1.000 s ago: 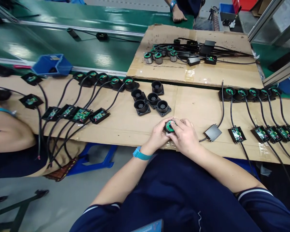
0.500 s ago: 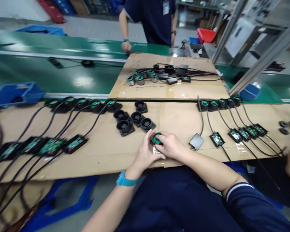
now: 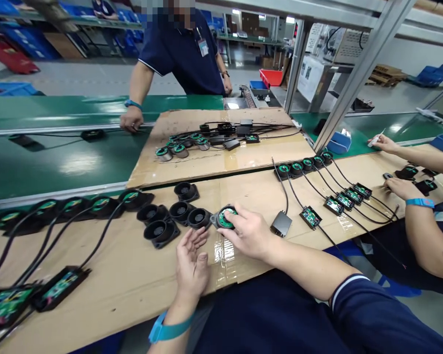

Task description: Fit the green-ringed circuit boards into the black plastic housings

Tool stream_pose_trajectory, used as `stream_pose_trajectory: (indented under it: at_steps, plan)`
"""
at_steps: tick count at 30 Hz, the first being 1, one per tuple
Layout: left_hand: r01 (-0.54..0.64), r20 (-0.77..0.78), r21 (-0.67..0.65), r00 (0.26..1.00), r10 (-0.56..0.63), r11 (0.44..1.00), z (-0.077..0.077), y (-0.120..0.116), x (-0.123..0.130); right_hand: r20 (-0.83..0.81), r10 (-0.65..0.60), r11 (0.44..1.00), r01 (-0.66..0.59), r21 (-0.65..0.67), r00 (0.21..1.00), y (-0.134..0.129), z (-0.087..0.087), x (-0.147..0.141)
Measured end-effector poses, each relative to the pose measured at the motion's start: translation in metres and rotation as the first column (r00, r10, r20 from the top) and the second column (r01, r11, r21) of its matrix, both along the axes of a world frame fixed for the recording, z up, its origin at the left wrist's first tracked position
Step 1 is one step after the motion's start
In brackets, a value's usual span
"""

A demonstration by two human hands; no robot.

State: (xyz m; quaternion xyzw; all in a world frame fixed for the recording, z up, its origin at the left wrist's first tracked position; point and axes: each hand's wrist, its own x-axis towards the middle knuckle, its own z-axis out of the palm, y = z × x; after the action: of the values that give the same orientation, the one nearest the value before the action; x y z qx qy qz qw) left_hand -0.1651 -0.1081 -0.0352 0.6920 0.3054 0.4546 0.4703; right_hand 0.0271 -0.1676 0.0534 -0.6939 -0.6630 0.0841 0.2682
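Note:
My right hand (image 3: 249, 231) grips a round black housing with a green circuit board (image 3: 226, 217) inside, held just over the cardboard, fingertips on the board. To its left my left hand (image 3: 192, 263) is raised, palm turned up, fingers apart and holding nothing. Several black housings without boards, one of them a near housing (image 3: 160, 232), sit beyond my left hand. Right of my right hand lies a grey box (image 3: 281, 223) with a black cable. Farther right, open black boxes with circuit boards (image 3: 310, 217) are wired to round housings (image 3: 283, 170).
More wired housings and board boxes (image 3: 61, 287) lie at the left on the cardboard (image 3: 133, 295). Metal cylinders (image 3: 164, 153) and cables cover a raised cardboard sheet. A person stands across the green conveyor (image 3: 77, 162); another person's hands work at the right. A metal post (image 3: 365, 73) rises behind.
My left hand has let go of the housing and moved left, opening. My right hand still holds it. The view has shifted, and the person opposite has a hand on the conveyor farther left.

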Motion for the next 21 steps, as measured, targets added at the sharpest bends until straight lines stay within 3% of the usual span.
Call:
stream_pose_trajectory:
  at_steps: [4,8,13,17,21]
  plan:
    - [-0.028,-0.036,-0.022,0.999,0.027,0.999,0.002,0.000,0.000,0.005,0.028,0.984,-0.027,-0.173,1.000,0.003,0.001,0.002]
    - [-0.039,-0.058,-0.017,0.998,0.038,0.999,0.002,-0.001,0.000,-0.008,-0.002,1.000,0.002,-0.006,1.000,0.004,-0.006,0.001]
    - [-0.011,-0.125,0.054,0.992,0.018,0.998,0.002,-0.002,-0.002,-0.053,0.031,0.989,-0.039,-0.146,0.998,0.011,-0.021,0.004]
    - [-0.010,-0.255,0.151,0.966,0.049,0.988,0.007,-0.007,-0.005,-0.139,0.143,0.984,-0.156,-0.087,0.980,-0.009,0.000,0.050]
    - [0.043,-0.476,0.294,0.873,0.107,0.955,0.017,-0.004,0.010,0.022,0.189,0.940,-0.174,-0.292,0.982,-0.056,0.014,0.122]
